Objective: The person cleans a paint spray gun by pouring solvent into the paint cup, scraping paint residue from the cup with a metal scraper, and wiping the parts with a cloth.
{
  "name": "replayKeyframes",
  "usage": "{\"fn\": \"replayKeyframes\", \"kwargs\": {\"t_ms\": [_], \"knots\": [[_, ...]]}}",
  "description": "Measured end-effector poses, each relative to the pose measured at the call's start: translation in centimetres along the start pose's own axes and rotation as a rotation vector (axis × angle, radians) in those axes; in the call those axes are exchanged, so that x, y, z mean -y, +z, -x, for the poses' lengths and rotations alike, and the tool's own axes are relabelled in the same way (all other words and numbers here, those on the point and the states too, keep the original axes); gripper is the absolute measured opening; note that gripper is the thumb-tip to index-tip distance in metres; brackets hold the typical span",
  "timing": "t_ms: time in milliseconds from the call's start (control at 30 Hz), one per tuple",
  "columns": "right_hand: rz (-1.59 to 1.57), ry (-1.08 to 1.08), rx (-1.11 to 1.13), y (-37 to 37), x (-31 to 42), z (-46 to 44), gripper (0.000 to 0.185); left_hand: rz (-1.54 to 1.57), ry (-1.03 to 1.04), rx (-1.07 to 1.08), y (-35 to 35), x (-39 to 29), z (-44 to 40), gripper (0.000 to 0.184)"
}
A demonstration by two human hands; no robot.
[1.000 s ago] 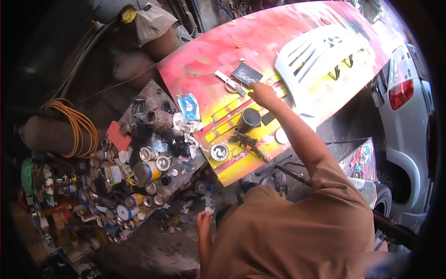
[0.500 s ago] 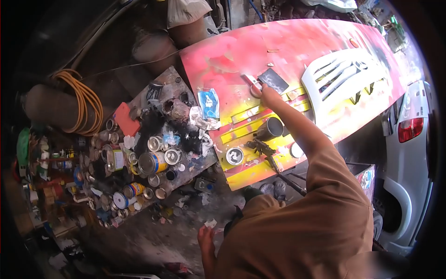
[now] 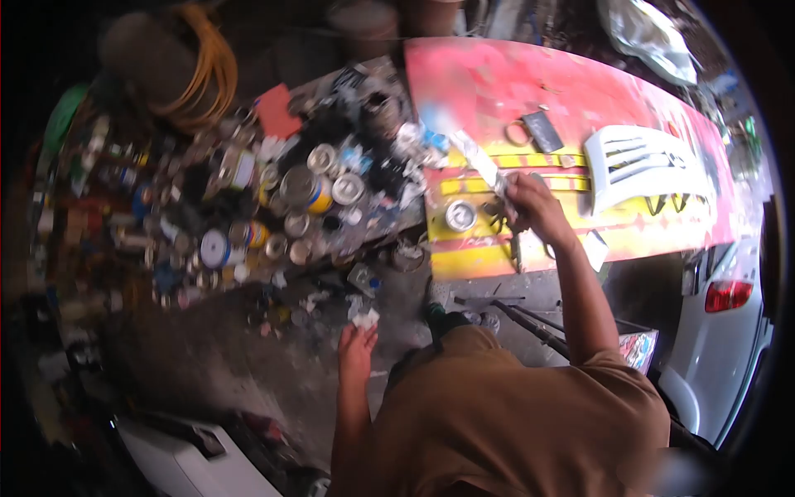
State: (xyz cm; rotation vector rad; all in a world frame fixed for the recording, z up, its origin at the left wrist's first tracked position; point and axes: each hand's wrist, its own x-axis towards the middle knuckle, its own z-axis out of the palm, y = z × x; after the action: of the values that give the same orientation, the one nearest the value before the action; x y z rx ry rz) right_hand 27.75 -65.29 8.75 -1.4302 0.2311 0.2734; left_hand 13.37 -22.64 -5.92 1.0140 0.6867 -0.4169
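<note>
My right hand (image 3: 530, 203) is closed on a long, pale flat tool (image 3: 476, 159), held above the red and yellow panel (image 3: 489, 74). Under and beside this hand are yellow strips (image 3: 472, 185), a dark spray gun (image 3: 517, 247) and an open can (image 3: 460, 216). A tape ring (image 3: 517, 132) and a dark flat pad (image 3: 542, 131) lie farther back, left of a white car grille (image 3: 642, 166). My left hand (image 3: 356, 344) hangs low over the floor, its fingers pinching a crumpled white scrap (image 3: 365, 319).
A cluttered bench (image 3: 373, 228) with several paint cans (image 3: 300, 189) and a red sheet (image 3: 278, 112) stands at the left. An orange hose (image 3: 207, 74) hangs behind it. At the right is a white car (image 3: 712, 348); a white car part (image 3: 178, 451) shows at the lower left.
My right hand has lifted the pale tool off the panel and brought it nearer, over the can and spray gun. The view has shifted. My left hand still has the scrap.
</note>
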Motion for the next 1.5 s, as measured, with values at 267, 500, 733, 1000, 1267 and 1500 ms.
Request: {"fn": "replayKeyframes", "kwargs": {"t_ms": [267, 500, 733, 1000, 1267, 1500], "knots": [[0.091, 0.209, 0.364, 24.8, -11.7, 10.6, 0.014, 0.173, 0.203, -0.051, -6.3, -2.3, 6.0, 0.019], [0.382, 0.052, 0.425, 37.3, -20.3, 15.1, 0.025, 0.293, 0.348, -0.164, -14.2, 0.3, 10.1, 0.022], [0.633, 0.053, 0.505, 41.6, -22.2, 17.7, 0.024, 0.434, 0.418, -0.236, -17.9, 1.9, 13.1, 0.029], [0.709, 0.037, 0.591, 44.3, -26.9, 18.2, 0.025, 0.413, 0.307, -0.376, -21.7, 4.3, 10.7, 0.021], [0.725, 0.149, 0.6, 45.6, -26.9, 17.9, 0.033, 0.515, 0.069, -0.226, -24.1, 4.8, 8.5, 0.014], [0.727, 0.348, 0.631, 47.0, -26.7, 18.1, 0.042, 0.628, 0.07, -0.363, -24.6, 7.8, 5.5, 0.014]]}}
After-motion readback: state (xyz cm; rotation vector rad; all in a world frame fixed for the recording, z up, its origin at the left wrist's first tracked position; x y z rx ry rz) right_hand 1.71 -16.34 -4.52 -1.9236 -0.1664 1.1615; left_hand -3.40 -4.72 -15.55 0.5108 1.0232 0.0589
